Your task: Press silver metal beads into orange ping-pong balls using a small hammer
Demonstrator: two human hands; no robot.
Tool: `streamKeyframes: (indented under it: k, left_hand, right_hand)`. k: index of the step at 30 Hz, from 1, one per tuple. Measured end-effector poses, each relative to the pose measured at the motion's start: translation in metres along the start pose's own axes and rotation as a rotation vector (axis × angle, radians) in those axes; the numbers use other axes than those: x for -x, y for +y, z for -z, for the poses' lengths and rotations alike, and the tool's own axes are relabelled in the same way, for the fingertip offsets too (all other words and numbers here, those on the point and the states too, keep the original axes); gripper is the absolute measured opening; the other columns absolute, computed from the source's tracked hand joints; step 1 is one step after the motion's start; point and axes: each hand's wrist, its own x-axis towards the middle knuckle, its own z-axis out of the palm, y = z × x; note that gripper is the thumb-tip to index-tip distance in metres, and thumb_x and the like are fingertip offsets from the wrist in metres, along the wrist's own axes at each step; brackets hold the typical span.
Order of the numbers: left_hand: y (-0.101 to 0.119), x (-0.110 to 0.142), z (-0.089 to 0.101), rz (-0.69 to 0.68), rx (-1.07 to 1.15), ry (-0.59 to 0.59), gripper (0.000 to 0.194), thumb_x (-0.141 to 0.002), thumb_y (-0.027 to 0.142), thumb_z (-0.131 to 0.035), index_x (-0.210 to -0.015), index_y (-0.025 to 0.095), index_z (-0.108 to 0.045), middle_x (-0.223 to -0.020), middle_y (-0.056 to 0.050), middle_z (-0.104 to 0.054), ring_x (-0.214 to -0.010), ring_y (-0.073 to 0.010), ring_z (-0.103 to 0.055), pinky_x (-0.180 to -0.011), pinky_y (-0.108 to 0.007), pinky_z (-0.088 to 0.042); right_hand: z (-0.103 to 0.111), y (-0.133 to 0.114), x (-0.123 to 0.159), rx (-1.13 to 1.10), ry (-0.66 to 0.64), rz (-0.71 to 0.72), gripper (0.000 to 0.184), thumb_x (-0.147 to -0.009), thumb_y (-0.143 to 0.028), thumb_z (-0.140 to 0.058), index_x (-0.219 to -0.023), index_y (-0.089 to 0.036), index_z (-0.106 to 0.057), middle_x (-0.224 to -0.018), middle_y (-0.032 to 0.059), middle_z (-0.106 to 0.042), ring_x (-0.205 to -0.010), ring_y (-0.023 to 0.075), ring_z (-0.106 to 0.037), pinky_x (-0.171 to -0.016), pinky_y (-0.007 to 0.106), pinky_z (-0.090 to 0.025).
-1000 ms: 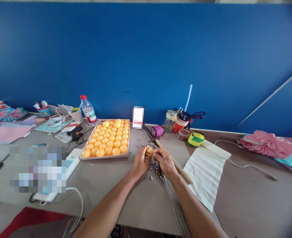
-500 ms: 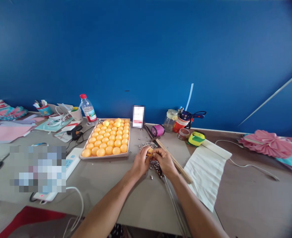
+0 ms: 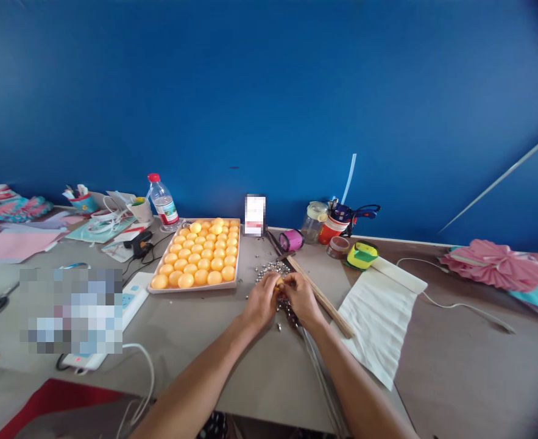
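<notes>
1. Holds a small orange ball in nearly closed left hand and right hand, just below and right of the frame's centre.
2. Could slip if pinched unevenly, and scatter silvery pieces across the worktop.
3. Shows no long axis, being round like those in the tray, left of centre; mostly covered, so cannot tell facing.
</notes>
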Motion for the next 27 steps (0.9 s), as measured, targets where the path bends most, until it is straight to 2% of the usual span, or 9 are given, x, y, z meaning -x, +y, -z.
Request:
streamKeyframes:
  k: [2,6,7,9,12,15,17,23,27]
  left_hand:
    - [0.002,-0.002,0.001,0.038,0.009,0.011,0.033,-0.084,0.01,-0.044,-0.116,0.017,-0.05,-0.114,-0.011,-0.059,-0.107,-0.0213,-0.055,-0.093,-0.042,-0.046]
    - [0.004,-0.005,0.005,0.101,0.035,0.08,0.032,-0.083,0.017,-0.051,-0.116,0.016,-0.05,-0.111,-0.012,-0.061,-0.102,-0.0217,-0.057,-0.089,-0.04,-0.048]
    - [0.004,-0.006,0.007,0.104,0.037,0.099,0.033,-0.084,0.018,-0.051,-0.117,0.016,-0.049,-0.111,-0.012,-0.06,-0.102,-0.0216,-0.057,-0.089,-0.04,-0.048]
    - [0.004,-0.008,0.01,0.103,0.03,0.134,0.035,-0.085,0.018,-0.05,-0.12,0.016,-0.048,-0.111,-0.013,-0.059,-0.103,-0.0213,-0.056,-0.089,-0.04,-0.048]
    - [0.004,-0.009,0.015,0.091,0.01,0.169,0.036,-0.086,0.018,-0.047,-0.121,0.016,-0.047,-0.112,-0.013,-0.058,-0.103,-0.0207,-0.056,-0.09,-0.04,-0.047]
    - [0.005,-0.01,0.016,0.075,0.005,0.17,0.035,-0.085,0.014,-0.046,-0.12,0.017,-0.049,-0.112,-0.012,-0.058,-0.103,-0.0201,-0.055,-0.091,-0.039,-0.047]
    - [0.006,-0.011,0.016,0.062,0.005,0.164,0.036,-0.083,0.012,-0.046,-0.119,0.018,-0.05,-0.112,-0.011,-0.058,-0.104,-0.02,-0.055,-0.092,-0.039,-0.046]
    - [0.007,-0.011,0.013,0.064,0.007,0.154,0.034,-0.081,0.01,-0.047,-0.115,0.017,-0.051,-0.108,-0.011,-0.059,-0.101,-0.0199,-0.056,-0.089,-0.038,-0.048]
    - [0.007,-0.01,0.013,0.079,-0.015,0.139,0.034,-0.081,0.01,-0.048,-0.114,0.016,-0.05,-0.107,-0.011,-0.06,-0.099,-0.0204,-0.057,-0.09,-0.038,-0.047]
  right_hand:
    - [0.002,-0.002,-0.001,-0.026,-0.019,-0.011,0.024,-0.063,-0.034,-0.066,-0.073,-0.02,-0.05,-0.059,-0.0049,-0.052,-0.053,0.0122,-0.049,-0.053,0.025,-0.04]
    - [0.016,-0.007,-0.007,-0.036,-0.09,0.02,0.024,-0.073,-0.043,-0.057,-0.075,-0.02,-0.052,-0.053,-0.0056,-0.049,-0.05,0.0128,-0.047,-0.056,0.027,-0.04]
    - [0.02,-0.008,-0.009,0.041,-0.066,0.046,0.023,-0.074,-0.043,-0.054,-0.074,-0.02,-0.054,-0.052,-0.0049,-0.049,-0.052,0.0136,-0.048,-0.057,0.027,-0.041]
    - [0.027,-0.009,-0.011,0.279,-0.016,0.147,0.018,-0.074,-0.035,-0.054,-0.076,-0.019,-0.06,-0.065,0.0005,-0.059,-0.066,0.017,-0.055,-0.068,0.029,-0.043]
    - [0.03,-0.008,-0.009,0.646,-0.054,0.28,0.02,-0.074,-0.023,-0.052,-0.088,-0.018,-0.065,-0.09,0.0069,-0.064,-0.089,0.0205,-0.058,-0.081,0.031,-0.041]
    - [0.026,-0.007,-0.004,0.989,-0.134,0.265,0.03,-0.074,-0.018,-0.054,-0.101,-0.019,-0.065,-0.1,0.0096,-0.063,-0.096,0.0226,-0.058,-0.084,0.032,-0.038]
    - [0.022,-0.007,-0.001,1.125,-0.157,0.252,0.028,-0.076,-0.017,-0.054,-0.101,-0.02,-0.065,-0.102,0.0099,-0.063,-0.098,0.023,-0.057,-0.085,0.033,-0.036]
    - [0.019,-0.005,-0.005,1.172,-0.136,0.287,0.019,-0.081,-0.015,-0.048,-0.082,-0.019,-0.066,-0.089,0.0072,-0.067,-0.088,0.0193,-0.061,-0.079,0.03,-0.035]
    - [0.02,-0.002,-0.007,1.114,-0.103,0.298,0.02,-0.081,-0.013,-0.045,-0.08,-0.018,-0.065,-0.084,0.0074,-0.068,-0.083,0.0191,-0.062,-0.079,0.03,-0.037]
